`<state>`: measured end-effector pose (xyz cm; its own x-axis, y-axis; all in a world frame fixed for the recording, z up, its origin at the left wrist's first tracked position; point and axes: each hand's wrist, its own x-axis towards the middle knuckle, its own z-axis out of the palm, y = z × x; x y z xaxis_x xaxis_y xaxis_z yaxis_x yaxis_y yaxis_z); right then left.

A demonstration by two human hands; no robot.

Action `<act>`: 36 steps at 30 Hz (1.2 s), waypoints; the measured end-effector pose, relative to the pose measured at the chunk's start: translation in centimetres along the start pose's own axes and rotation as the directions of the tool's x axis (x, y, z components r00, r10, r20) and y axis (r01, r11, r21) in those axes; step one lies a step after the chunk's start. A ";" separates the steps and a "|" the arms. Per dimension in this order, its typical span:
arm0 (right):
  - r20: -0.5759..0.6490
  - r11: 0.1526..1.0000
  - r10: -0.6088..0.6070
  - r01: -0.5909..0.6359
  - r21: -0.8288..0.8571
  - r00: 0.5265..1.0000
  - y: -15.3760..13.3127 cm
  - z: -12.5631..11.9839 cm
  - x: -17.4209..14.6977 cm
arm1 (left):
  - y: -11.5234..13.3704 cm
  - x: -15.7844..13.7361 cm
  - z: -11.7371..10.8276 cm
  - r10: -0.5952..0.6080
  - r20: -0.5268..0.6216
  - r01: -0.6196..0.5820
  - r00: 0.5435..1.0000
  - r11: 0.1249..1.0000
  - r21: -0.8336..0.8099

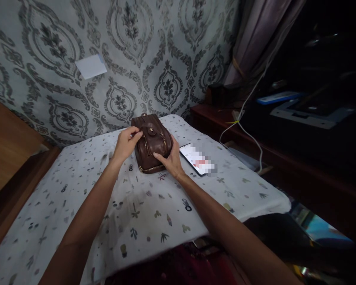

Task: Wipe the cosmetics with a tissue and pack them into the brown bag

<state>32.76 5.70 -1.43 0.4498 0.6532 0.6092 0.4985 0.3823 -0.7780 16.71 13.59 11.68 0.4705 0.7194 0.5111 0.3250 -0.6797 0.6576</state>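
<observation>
A brown leather bag [156, 144] with gold zips and a round gold stud on its flap lies on the cloth-covered table. At the bag's upper left side, my left hand [127, 141] has thumb and fingers pinched together close to a zip; the small part between the fingertips is hidden. My right hand [172, 161] grips the lower right side, with the thumb on the front and the fingers along the far edge. Just right of that hand lies a phone [192, 156] with its screen lit, partly blurred out.
A white patterned cloth [142, 213] covers the table, which meets a wallpapered wall with a white card [91, 66] on it. To the right stands a dark red wooden desk [207, 116] with a white cable [249, 97] hanging over it. Wooden furniture [8, 146] borders the left.
</observation>
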 end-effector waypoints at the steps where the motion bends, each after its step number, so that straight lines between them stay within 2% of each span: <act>1: -0.002 1.000 -0.004 0.004 -0.001 1.000 0.0 0.0 0.0 | 0.0 0.0 0.1 -0.001 -0.001 0.001 1.000 1.000 0.006; 14: 0.007 0.998 -0.024 0.024 -0.051 1.000 -0.1 -0.1 0.0 | 0.1 -0.8 0.6 0.017 0.030 -0.017 0.999 1.000 0.021; 25: -0.002 1.000 -0.025 0.025 -0.018 1.000 -0.1 -0.1 0.0 | 0.6 -2.0 0.5 0.055 0.030 -0.056 0.998 0.998 0.032; 31: 0.008 1.000 -0.013 0.013 -0.019 1.000 -0.5 -0.3 0.0 | 2.4 -2.5 0.8 0.163 0.012 -0.161 0.987 0.951 0.266; 36: 0.019 0.999 -0.022 0.023 -0.025 1.000 -0.6 -0.5 0.1 | 4.2 -1.9 2.3 0.264 0.135 -0.297 0.955 0.855 0.425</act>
<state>32.83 5.18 -0.83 0.4248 0.6565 0.6233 0.5271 0.3804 -0.7599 19.13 9.04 12.24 0.6460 0.4878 0.5871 0.4867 -0.8557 0.1755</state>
